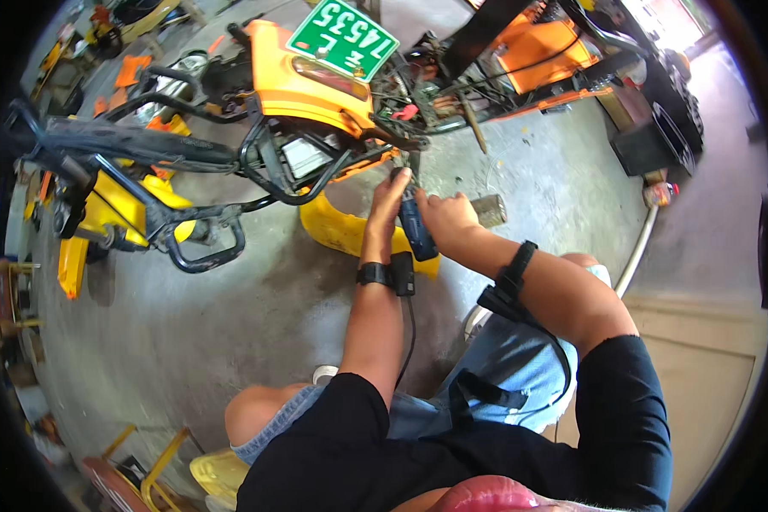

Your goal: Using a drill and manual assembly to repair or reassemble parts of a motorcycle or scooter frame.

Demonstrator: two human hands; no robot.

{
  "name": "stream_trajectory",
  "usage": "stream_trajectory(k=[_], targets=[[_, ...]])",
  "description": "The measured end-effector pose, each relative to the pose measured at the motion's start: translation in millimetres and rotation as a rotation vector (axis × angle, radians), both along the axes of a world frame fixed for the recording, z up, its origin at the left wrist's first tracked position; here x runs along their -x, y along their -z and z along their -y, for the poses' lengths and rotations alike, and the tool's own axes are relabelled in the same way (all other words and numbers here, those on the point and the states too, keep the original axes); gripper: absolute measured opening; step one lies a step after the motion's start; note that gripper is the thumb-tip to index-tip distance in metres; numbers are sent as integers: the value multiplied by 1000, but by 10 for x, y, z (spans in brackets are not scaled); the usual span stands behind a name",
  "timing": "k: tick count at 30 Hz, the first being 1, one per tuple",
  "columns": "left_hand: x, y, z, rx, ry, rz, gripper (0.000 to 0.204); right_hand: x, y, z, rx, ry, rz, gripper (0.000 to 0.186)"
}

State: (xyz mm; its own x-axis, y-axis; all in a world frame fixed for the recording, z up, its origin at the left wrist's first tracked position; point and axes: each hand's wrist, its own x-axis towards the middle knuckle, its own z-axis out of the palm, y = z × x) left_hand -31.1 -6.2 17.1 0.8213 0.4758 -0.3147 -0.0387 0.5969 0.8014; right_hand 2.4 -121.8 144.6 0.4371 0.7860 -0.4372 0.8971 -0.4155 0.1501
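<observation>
A dark blue hand-held power tool with a long, narrow body (416, 229) is held between my two hands, just below the orange scooter body. My left hand (386, 205) grips its left side, thumb up near its far end. From the right, my right hand (449, 218) closes on it with bent fingers. The tool's far end meets the lower edge of the scooter frame, and its working tip is too small to make out. Above it is the orange rear panel (303, 72) with a green licence plate (343, 39). A curved yellow panel (337, 229) lies on the floor behind my left wrist.
A stripped black scooter frame (136, 141) with tubular bars (205, 260) reaches left. A short cylindrical block (489, 211) is beside my right hand. Black bins (653, 145) stand at the right, near a pale pipe (640, 247). A yellow-legged stool (158, 469) is at lower left.
</observation>
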Motion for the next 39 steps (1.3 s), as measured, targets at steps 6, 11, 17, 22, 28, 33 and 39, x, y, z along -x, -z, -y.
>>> stream_trajectory(k=[6,11,17,22,28,33,39], targets=[[32,-19,-41,-21,-2,-47,34,-22,191,70,-79,-27,61,51],[118,66,-31,79,11,-44,35,6,153,27,-31,-34,39,65],[92,74,-4,38,7,-20,35,-6,197,38,-33,-18,23,70],[111,48,-5,31,-1,-10,37,-2,248,44,-53,-2,20,72],[92,107,-46,-19,5,-39,39,-14,245,59,-71,-38,40,75],[66,63,-20,28,-6,-37,37,-31,265,61,-72,-14,31,77],[90,79,-66,42,6,-28,36,-13,231,32,-77,-15,24,74]])
